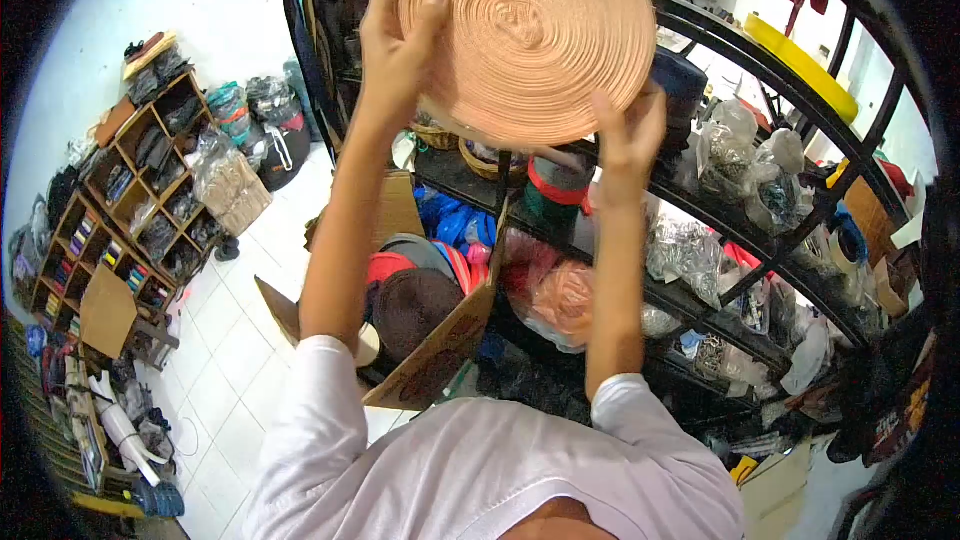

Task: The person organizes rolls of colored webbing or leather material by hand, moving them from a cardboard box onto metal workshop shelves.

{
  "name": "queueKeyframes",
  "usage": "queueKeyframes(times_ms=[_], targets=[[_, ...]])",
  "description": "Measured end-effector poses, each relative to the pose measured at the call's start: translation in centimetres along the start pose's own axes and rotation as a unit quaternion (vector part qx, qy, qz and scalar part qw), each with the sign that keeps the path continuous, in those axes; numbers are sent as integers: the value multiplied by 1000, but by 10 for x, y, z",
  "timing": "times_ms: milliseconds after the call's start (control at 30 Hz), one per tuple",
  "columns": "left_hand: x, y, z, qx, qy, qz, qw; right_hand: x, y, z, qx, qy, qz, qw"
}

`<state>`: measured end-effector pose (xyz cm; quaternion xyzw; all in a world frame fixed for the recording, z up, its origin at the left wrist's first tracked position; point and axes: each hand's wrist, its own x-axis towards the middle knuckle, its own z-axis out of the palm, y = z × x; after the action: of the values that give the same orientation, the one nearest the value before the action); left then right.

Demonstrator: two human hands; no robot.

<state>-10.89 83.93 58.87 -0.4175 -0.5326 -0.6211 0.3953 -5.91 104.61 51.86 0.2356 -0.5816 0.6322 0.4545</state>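
Left hand [398, 45]: pinching round peach fabric-tape roll [525, 30]
Right hand [632, 130]: pinching its rim
Roll: raised, not set down

And the peach coil [530, 35] is clipped up top, the right hand [630, 135] is blurred, fingertips of the left hand [396, 45] are hidden, bagged shelf items [725, 155] can't be identified!

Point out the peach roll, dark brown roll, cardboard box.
Peach roll [530, 30]: head view, middle of its coiled face.
Dark brown roll [417, 314]: head view, its face.
Cardboard box [445, 365]: head view, its near side.
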Motion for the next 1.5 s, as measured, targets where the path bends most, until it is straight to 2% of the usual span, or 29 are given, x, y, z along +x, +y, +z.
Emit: queueKeyframes(times_ms=[33,67,133,200,267,333,367,400,467,500,533,600,633,667,733,800,867,933,1000,1067,1133,1167,1200,1267,1333,1400,1433,1467,1500], targets=[[10,25,2,16,-57,-37,998,13,-6,-16,76,8,38,996],[17,48,5,30,-113,-77,990,27,-7,-32,142,-7,0,990],[30,38,5,68,-290,8,954,45,-42,-33,98,-138,-11,986],[33,37,22,176,-390,159,889,62,-43,-27,-80,-266,-51,959],[27,36,32,165,-371,196,893,50,-39,-26,-30,-218,3,976],[11,52,35,52,-257,-33,965,35,-36,-28,-27,-106,-19,994],[-1,61,39,8,-184,-150,971,25,-37,-27,2,-78,-19,997],[-21,47,33,62,-165,-67,982,21,-35,-28,5,-80,-15,997],[-44,40,27,138,-177,-23,974,14,-27,-33,111,23,39,993],[-57,29,32,129,-88,21,987,13,-25,-34,142,52,30,988],[-67,25,39,130,-87,21,988,11,-26,-34,143,50,30,988],[-86,25,53,84,86,-13,993,6,-29,-32,154,124,41,979],[-88,27,61,98,134,-7,986,1,-30,-25,134,169,28,976],[-87,32,66,118,156,-8,981,-5,-30,-21,142,216,41,965],[-78,32,72,21,185,-57,981,-15,-31,-18,194,249,24,949],[-75,34,87,12,170,-61,984,-14,-38,-17,210,291,31,933],[-70,29,102,84,144,33,986,-13,-47,-25,232,324,49,916],[-59,34,113,61,118,10,991,-12,-56,-46,200,265,41,942],[-48,42,127,73,115,27,990,-11,-56,-80,73,156,42,984],[-32,50,142,41,76,76,993,0,-76,-112,-30,97,58,993],[-13,56,157,114,11,206,972,20,-80,-146,-173,89,-50,980],[-3,63,170,82,-40,274,957,31,-84,-160,-181,77,-61,979],[5,76,183,74,-46,301,950,47,-90,-172,-229,89,-77,966],[24,87,200,140,-87,312,936,75,-97,-189,-179,96,-128,971],[51,92,224,159,-29,409,898,109,-114,-207,-258,55,-154,952],[91,64,266,77,-10,532,843,151,-128,-238,-453,24,-88,887],[91,68,267,104,-57,534,837,158,-136,-240,-321,18,-35,946],[107,46,290,125,-47,579,804,166,-148,-244,-182,10,12,983],[118,51,301,113,-48,618,776,167,-169,-232,-134,1,87,987]])
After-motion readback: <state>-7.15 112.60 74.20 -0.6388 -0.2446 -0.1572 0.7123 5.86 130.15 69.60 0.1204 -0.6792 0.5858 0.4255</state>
